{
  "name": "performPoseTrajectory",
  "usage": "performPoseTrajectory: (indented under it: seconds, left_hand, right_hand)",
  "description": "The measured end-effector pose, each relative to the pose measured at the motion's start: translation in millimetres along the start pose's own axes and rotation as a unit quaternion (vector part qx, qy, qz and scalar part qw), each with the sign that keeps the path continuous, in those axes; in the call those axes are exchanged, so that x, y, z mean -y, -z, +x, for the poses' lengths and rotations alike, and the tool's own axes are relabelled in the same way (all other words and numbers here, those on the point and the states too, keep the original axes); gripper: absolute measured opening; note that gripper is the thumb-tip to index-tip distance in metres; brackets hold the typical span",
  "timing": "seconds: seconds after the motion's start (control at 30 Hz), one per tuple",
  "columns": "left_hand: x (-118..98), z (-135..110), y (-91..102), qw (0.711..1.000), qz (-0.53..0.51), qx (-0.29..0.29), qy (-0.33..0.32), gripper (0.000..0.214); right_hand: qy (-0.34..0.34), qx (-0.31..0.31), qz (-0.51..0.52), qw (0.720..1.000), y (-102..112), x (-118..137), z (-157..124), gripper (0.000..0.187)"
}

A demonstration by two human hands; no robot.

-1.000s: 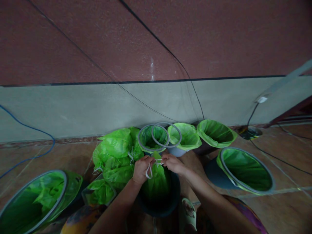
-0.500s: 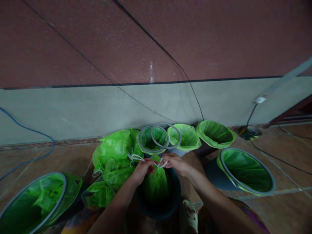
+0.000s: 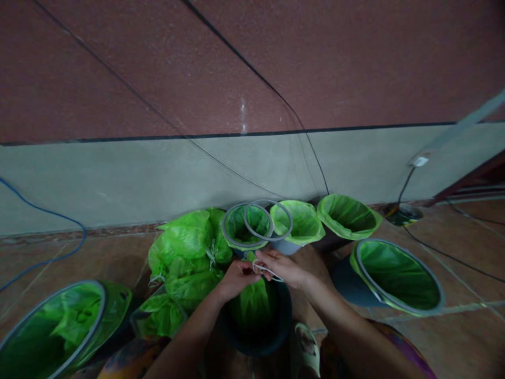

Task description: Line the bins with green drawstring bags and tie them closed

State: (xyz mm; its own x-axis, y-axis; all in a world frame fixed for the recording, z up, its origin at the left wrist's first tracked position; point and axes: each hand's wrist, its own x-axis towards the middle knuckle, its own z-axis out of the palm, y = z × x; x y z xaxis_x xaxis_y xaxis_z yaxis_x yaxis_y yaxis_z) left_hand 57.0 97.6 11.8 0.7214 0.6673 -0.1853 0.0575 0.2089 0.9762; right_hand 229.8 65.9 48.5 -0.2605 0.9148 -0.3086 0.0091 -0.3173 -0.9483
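Both hands meet above a dark bucket, at the gathered neck of a green plastic bag that stands in it. My left hand is closed, its fingertips pinching a white drawstring at the bag's neck. From the right, my right hand is closed on the same drawstring, and a loop of it hangs across the fingers. The fingers overlap, so the exact shape of the knot or loop is hidden. Left of my hands lie several tied green bags with white string ends.
Along the wall stand more bins with green liners, among them a grey-rimmed bin with a loose grey ring on it. A lined bin is at right, another at left. A blue cable crosses the floor.
My hands have drawn closer together at the bag's neck. The drawstring, earlier held out to both sides, now loops over my right fingers.
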Motion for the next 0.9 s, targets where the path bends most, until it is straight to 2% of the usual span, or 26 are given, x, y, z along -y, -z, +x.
performPoseTrajectory:
  seconds: [0.1,0.17,0.33,0.43,0.57,0.67,0.8,0.9]
  left_hand:
    - [4,1,-0.9,0.998,0.030,-0.048,0.000,0.027]
    - [6,1,-0.8,0.997,0.027,-0.076,0.002,0.029]
    - [6,1,-0.2,0.997,0.007,-0.075,0.000,0.033]
    - [4,1,-0.9,0.994,-0.019,-0.108,0.022,0.032]
    - [-1,-2,-2.7,0.982,-0.072,-0.154,0.082,0.028]
    - [-3,-6,-4.1,0.972,-0.108,-0.178,0.111,0.025]
    - [-2,-7,-4.2,0.970,-0.104,-0.195,0.105,0.021]
    - [0,-4,-0.9,0.979,-0.012,-0.197,0.060,0.016]
  right_hand:
    - [-0.037,-0.076,0.063,0.994,0,-4,3,0.060]
    - [-0.046,-0.105,0.071,0.991,0,-8,4,0.051]
    - [-0.052,-0.013,-0.003,0.999,-4,-22,7,0.022]
    - [-0.039,-0.032,-0.079,0.996,-3,-28,10,0.013]
    - [-0.079,-0.075,-0.176,0.978,3,-27,11,0.016]
    - [-0.086,-0.041,-0.172,0.980,3,-23,7,0.023]
    - [-0.070,0.026,-0.148,0.986,3,-24,3,0.022]
    - [-0.069,0.032,-0.190,0.979,4,-26,3,0.018]
